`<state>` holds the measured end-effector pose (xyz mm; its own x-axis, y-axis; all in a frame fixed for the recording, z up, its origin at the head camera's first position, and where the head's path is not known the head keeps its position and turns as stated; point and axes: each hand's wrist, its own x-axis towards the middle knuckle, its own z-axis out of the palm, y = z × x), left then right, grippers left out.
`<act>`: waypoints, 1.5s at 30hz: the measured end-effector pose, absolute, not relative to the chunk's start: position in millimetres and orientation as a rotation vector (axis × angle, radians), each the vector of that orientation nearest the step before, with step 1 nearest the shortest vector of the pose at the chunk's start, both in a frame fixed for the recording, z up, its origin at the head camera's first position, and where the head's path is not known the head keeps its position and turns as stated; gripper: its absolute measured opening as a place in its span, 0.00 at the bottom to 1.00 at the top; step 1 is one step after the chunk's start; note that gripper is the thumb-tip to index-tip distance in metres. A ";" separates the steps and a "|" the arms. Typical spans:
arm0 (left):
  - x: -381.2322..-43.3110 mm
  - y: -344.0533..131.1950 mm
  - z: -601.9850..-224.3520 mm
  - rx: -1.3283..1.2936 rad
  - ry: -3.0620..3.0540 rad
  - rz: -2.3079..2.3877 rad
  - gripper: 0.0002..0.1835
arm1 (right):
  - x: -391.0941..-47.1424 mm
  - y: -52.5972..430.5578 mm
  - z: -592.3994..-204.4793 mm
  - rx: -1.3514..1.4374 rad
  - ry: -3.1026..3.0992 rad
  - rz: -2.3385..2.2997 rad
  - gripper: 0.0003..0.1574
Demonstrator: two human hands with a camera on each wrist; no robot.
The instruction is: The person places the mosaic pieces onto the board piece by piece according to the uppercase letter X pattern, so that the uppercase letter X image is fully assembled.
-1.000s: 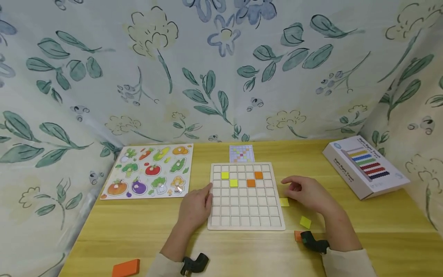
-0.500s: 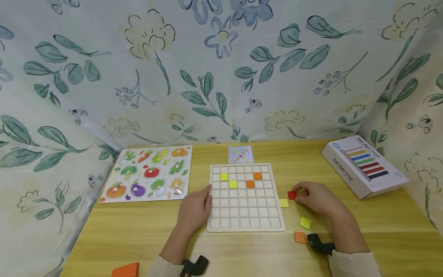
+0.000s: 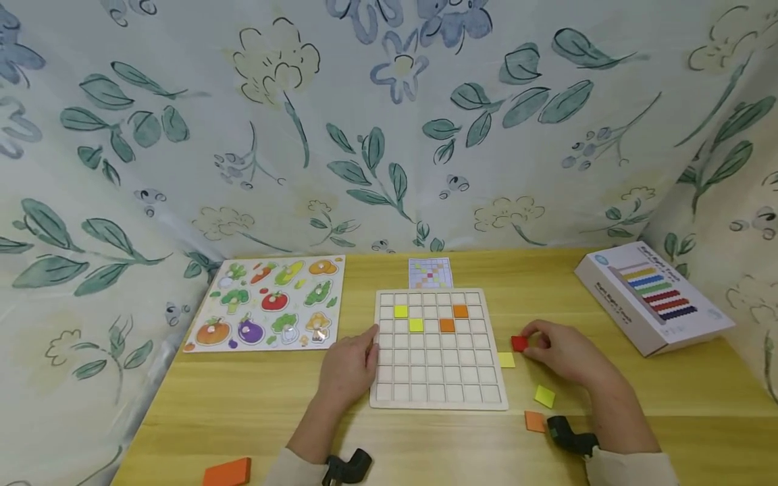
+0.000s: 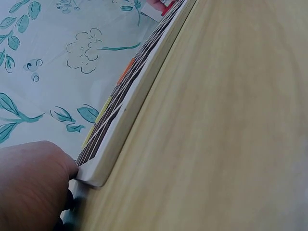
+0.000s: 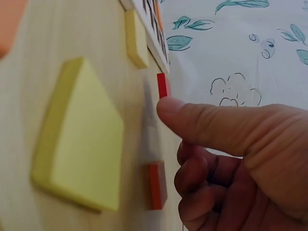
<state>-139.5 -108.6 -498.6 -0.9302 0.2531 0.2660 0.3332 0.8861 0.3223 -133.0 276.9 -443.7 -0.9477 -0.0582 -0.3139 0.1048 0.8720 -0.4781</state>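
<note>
Just right of the wooden grid board, a red tile is held above or on the tabletop; whether its lower edge touches the wood cannot be told. It is pinched between thumb and finger by the right hand, so that grip is closed on it, with the remaining fingers seen curled in the right wrist view. Under them, another reddish tile is shown near the wood.

At the board's left edge, the left hand is rested with its index finger extended against the rim; nothing is seen clasped in that grip.

Four cells are filled: yellow tiles in the second row, second column and the third row, third column; orange tiles in the third row, fifth column and the second row, sixth column.

Beside the right edge, one loose yellow tile is placed, with a second yellow tile and a loose orange tile set nearer the person. Behind the board, a pattern card is laid, flanked by a vegetable puzzle on the left and a printed box on the right.
</note>
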 end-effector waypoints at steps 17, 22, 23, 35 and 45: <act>-143.7 -108.4 -493.8 -0.434 -2.849 -0.511 0.22 | -135.1 237.2 -427.2 -0.097 2.745 -0.829 0.16; -143.5 -108.7 -494.9 -0.424 -2.864 -0.514 0.22 | -137.9 222.5 -427.9 -0.121 2.715 -0.888 0.15; -143.2 -108.7 -494.8 -0.421 -2.865 -0.518 0.22 | -138.7 219.5 -428.1 -0.125 2.710 -0.895 0.15; -141.1 -108.7 -497.2 -0.427 -2.852 -0.532 0.21 | -147.5 178.7 -436.5 -0.198 2.685 -0.918 0.11; -139.9 -106.8 -498.5 -0.434 -2.848 -0.525 0.21 | -151.0 153.2 -446.8 -0.261 2.708 -0.939 0.10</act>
<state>-139.9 -106.8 -498.5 -0.9338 0.2470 0.2587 0.3230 0.8930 0.3133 -151.0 153.2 -446.8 -0.9493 -0.2526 -0.1871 -0.0826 0.7748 -0.6268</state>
